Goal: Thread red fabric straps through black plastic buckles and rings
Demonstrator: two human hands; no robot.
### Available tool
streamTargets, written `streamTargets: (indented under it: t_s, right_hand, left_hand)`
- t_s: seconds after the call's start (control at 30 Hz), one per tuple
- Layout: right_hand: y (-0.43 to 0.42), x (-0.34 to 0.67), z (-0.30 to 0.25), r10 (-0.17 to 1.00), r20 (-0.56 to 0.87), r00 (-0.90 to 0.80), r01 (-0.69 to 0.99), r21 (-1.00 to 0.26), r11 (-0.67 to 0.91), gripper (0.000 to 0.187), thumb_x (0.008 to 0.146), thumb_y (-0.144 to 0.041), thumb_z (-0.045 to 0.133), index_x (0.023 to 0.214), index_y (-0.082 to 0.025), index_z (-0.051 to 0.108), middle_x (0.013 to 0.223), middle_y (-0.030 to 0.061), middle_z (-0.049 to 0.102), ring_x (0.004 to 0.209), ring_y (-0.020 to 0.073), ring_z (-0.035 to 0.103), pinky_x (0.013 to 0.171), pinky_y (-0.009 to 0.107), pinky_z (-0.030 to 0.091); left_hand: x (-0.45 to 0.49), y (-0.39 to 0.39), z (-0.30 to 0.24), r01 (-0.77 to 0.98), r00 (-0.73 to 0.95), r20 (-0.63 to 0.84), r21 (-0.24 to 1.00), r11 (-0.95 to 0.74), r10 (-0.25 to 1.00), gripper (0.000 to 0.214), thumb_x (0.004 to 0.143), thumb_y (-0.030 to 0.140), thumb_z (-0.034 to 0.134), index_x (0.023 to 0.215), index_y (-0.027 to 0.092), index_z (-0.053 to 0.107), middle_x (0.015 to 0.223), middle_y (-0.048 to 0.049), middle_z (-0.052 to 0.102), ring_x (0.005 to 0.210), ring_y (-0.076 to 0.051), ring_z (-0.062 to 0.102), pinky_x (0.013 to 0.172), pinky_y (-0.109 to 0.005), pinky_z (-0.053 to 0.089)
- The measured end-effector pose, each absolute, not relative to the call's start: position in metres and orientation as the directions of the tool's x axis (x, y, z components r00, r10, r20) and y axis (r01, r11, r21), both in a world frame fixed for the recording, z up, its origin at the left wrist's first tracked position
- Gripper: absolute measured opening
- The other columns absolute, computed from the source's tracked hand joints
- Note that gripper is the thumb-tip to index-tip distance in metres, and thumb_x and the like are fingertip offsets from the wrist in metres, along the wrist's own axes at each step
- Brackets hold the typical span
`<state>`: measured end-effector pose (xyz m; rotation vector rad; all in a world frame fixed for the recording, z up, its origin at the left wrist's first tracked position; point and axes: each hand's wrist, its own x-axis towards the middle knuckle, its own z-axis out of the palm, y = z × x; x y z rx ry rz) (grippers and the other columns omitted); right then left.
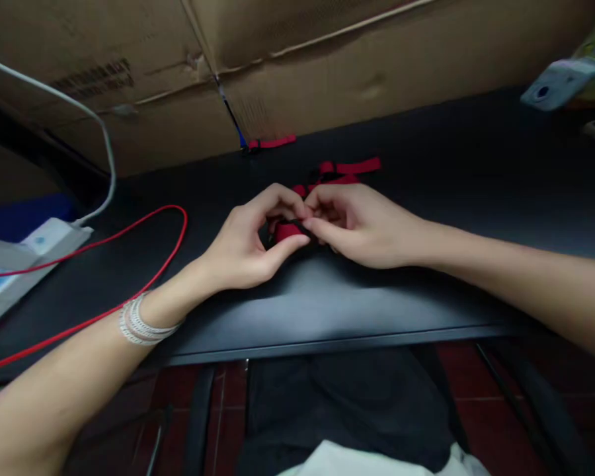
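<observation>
Near the front of the black table [297, 311], my left hand [250, 244] curls around a red strap [286, 231] with a black part along its edge. My right hand [369, 228] meets it there, thumb and fingers pinched together at the strap's black end. The fingertips of both hands touch or nearly touch, and they hide what lies between them. Just behind my hands lies more red strap [359, 166] with black pieces on it. Whether it joins the held strap cannot be seen.
Cardboard boxes [327, 79] line the back of the table, with another short red strap [272, 142] against them. On the left, a red cable [181, 231] loops near a white power strip [39, 251] with a white cord [108, 145]. A pale blue-white object [560, 82] stands at the far right.
</observation>
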<state>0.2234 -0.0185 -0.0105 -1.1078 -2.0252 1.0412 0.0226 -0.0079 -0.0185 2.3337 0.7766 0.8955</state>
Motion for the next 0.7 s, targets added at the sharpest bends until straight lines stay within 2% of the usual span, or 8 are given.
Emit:
streamTargets:
  t_s: [0.17,0.3,0.4,0.53,0.63,0.7]
  right_hand:
    - [-0.023,0.225,-0.018,0.801,0.327,-0.502,0.431,-0.708,0.56,0.005,0.084,-0.012,0.056,0.087,-0.015,0.054,0.07,-0.0022,0.058,0.058,0.0058,0.048,0.056,0.02,0.034]
    - [-0.024,0.224,-0.02,0.783,0.362,-0.506,0.429,-0.682,0.593,0.004,0.084,-0.015,0.055,0.087,-0.015,0.052,0.071,-0.0014,0.059,0.059,0.0061,0.049,0.057,0.02,0.034]
    - [-0.025,0.221,-0.019,0.816,0.326,-0.477,0.42,-0.731,0.537,0.006,0.082,-0.015,0.056,0.086,-0.015,0.053,0.07,-0.0019,0.059,0.059,0.0064,0.05,0.058,0.02,0.034]
    - [-0.022,0.22,-0.016,0.879,0.177,-0.442,0.354,-0.866,0.353,0.003,0.08,-0.015,0.056,0.082,-0.016,0.054,0.07,-0.0006,0.061,0.061,0.0082,0.055,0.058,0.021,0.039]
    - [-0.019,0.221,-0.013,0.885,0.105,-0.453,0.309,-0.913,0.266,0.007,0.08,-0.011,0.056,0.077,-0.016,0.053,0.067,-0.0005,0.061,0.058,0.0085,0.056,0.055,0.02,0.04]
    - [-0.018,0.222,-0.009,0.883,0.071,-0.465,0.277,-0.935,0.221,0.01,0.08,-0.007,0.055,0.076,-0.016,0.053,0.065,-0.0007,0.061,0.058,0.0082,0.058,0.054,0.019,0.042]
  left_hand:
    - [0.023,-0.01,-0.014,0.293,0.635,0.4,0.667,-0.685,0.661,0.024,0.088,0.029,0.074,0.099,0.016,0.058,0.094,-0.0036,0.069,0.086,-0.012,0.068,0.079,-0.022,0.055]
    - [0.022,-0.008,-0.013,0.262,0.659,0.378,0.695,-0.669,0.65,0.027,0.086,0.028,0.076,0.099,0.015,0.056,0.093,-0.0028,0.067,0.085,-0.011,0.068,0.08,-0.02,0.054]
    - [0.02,-0.006,-0.012,0.255,0.681,0.363,0.696,-0.671,0.636,0.025,0.087,0.027,0.075,0.098,0.015,0.056,0.091,-0.0024,0.066,0.082,-0.01,0.066,0.078,-0.019,0.053]
    - [0.019,-0.004,-0.012,0.232,0.676,0.366,0.718,-0.656,0.64,0.021,0.091,0.032,0.069,0.099,0.015,0.057,0.093,-0.0047,0.067,0.082,-0.012,0.066,0.077,-0.022,0.053]
    - [0.019,-0.003,-0.014,0.23,0.662,0.369,0.729,-0.645,0.652,0.027,0.09,0.037,0.07,0.1,0.016,0.058,0.096,-0.0063,0.068,0.085,-0.014,0.068,0.079,-0.023,0.055]
    - [0.02,-0.004,-0.015,0.228,0.653,0.39,0.715,-0.66,0.649,0.025,0.088,0.034,0.071,0.1,0.016,0.058,0.095,-0.0062,0.069,0.085,-0.014,0.068,0.079,-0.022,0.055]
